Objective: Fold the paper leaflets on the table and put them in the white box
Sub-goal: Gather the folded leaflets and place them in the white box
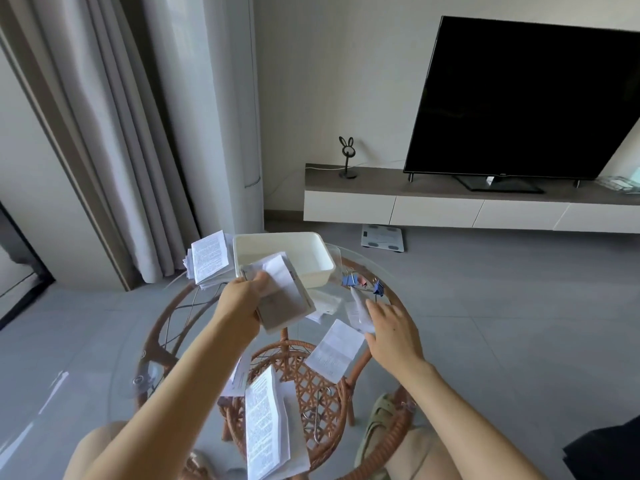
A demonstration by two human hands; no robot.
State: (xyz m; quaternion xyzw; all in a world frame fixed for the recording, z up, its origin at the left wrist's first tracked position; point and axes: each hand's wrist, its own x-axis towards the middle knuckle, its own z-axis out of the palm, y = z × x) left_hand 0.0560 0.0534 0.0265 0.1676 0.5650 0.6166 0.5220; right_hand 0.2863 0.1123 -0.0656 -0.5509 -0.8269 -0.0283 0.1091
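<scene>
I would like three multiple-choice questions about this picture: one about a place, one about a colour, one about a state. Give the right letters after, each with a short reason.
1. Where is the stack of leaflets?
A) left of the white box
B) inside it
C) on the floor

2. What colours are the clips?
A) green
B) blue and pink
C) black

3. What is the left hand doing?
A) lying flat on the table
B) holding a folded leaflet
C) hanging empty

Answers: 1 A, the stack lies beside the box's left wall. 2 B, blue ones and a pink one lie right of the box. 3 B, its thumb and fingers grip the leaflet by the box.
</scene>
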